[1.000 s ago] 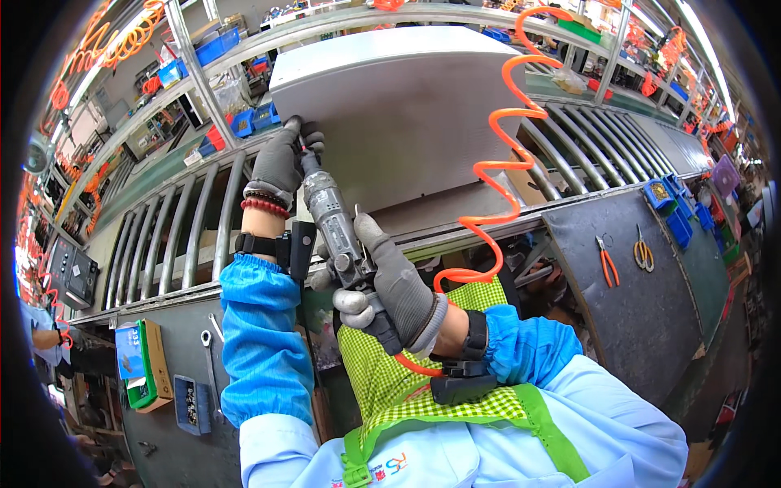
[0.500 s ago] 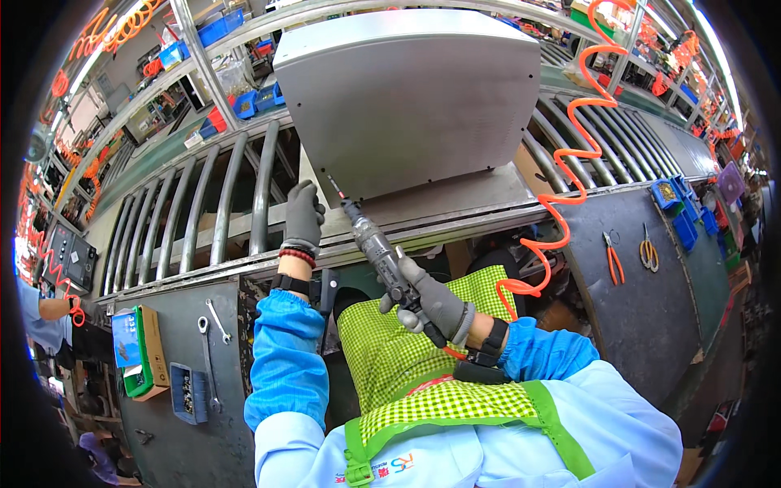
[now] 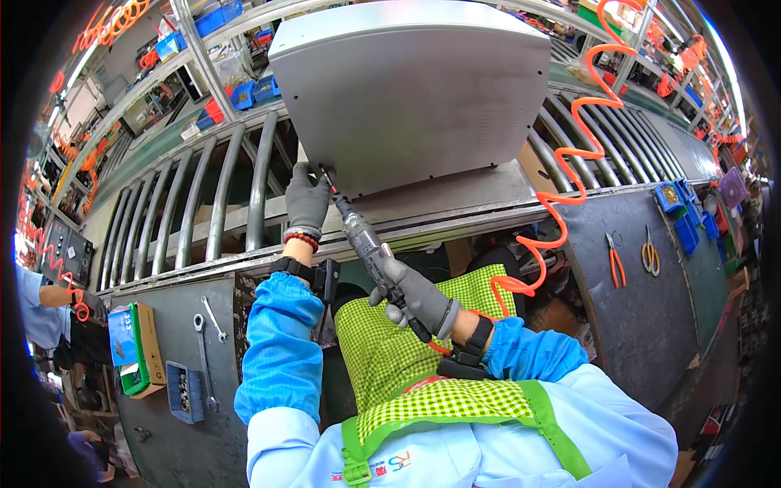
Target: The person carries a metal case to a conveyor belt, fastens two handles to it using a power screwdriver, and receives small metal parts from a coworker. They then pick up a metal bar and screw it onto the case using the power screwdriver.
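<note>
A grey sheet-metal cabinet (image 3: 407,98) with small dark holes along its edges stands in front of me. My right hand (image 3: 419,297), in a grey glove, is wrapped round a dark pneumatic screwdriver (image 3: 366,244). Its bit points up and left, reaching the cabinet's lower left corner. Beside that corner and close to the bit is my gloved left hand (image 3: 308,202), its fingers drawn together. Whatever they pinch, if anything, is too small or hidden to make out. An orange air hose (image 3: 439,348) leaves the screwdriver's rear end.
Steel rollers (image 3: 224,191) run to both sides of the cabinet. On the left bench lie wrenches (image 3: 203,350), a blue bin of small parts (image 3: 185,392) and a cardboard box (image 3: 146,350). Orange pliers (image 3: 615,260) and scissors (image 3: 650,254) lie right. A coiled orange hose (image 3: 587,150) hangs nearby.
My left hand has moved up to the cabinet's lower left corner. The screwdriver has shifted up and left in my right hand, bringing its bit to the same corner.
</note>
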`<move>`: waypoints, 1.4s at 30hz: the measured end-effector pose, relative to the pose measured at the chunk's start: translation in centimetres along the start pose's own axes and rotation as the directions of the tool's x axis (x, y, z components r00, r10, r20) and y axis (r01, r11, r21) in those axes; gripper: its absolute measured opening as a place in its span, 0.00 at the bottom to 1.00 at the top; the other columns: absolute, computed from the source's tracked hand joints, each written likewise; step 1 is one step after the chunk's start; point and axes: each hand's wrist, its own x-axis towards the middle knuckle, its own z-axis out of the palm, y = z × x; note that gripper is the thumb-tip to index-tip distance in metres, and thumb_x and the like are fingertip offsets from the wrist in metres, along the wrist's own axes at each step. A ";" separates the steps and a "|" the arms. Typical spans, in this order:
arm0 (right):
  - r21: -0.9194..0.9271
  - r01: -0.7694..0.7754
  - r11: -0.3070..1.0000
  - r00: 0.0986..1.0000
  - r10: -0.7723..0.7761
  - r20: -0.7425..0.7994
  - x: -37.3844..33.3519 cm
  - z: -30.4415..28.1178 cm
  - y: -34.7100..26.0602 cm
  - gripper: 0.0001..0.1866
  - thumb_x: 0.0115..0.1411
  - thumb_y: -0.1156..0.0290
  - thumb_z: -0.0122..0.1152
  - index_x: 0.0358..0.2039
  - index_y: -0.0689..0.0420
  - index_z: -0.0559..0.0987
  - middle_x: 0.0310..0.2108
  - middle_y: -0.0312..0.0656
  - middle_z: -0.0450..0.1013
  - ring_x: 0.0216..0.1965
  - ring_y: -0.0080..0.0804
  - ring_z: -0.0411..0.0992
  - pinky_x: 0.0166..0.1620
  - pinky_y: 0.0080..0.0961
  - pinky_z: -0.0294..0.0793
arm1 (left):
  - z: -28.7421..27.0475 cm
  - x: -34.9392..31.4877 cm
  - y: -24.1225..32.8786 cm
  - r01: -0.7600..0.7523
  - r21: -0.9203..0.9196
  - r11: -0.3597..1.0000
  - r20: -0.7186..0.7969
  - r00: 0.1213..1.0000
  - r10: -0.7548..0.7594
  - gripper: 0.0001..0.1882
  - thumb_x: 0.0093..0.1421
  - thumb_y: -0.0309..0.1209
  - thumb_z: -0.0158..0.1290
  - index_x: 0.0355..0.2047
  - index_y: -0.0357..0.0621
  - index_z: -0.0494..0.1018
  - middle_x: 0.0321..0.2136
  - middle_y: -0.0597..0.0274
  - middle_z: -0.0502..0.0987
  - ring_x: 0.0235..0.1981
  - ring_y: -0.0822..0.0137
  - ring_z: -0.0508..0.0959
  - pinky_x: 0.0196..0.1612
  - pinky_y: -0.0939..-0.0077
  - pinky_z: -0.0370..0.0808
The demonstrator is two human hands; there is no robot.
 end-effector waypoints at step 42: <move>0.407 -0.092 0.909 0.996 0.075 0.058 0.1 5.1 -0.5 0.39 0.58 0.27 0.43 0.51 0.51 0.66 0.33 0.39 0.70 0.17 0.17 0.62 0.17 0.15 0.59 | -1.3 1.4 -0.4 -0.159 0.135 0.978 0.107 0.984 0.145 0.28 0.53 0.55 0.61 0.37 0.41 0.73 0.25 0.48 0.79 0.31 0.46 0.80 0.34 0.57 0.75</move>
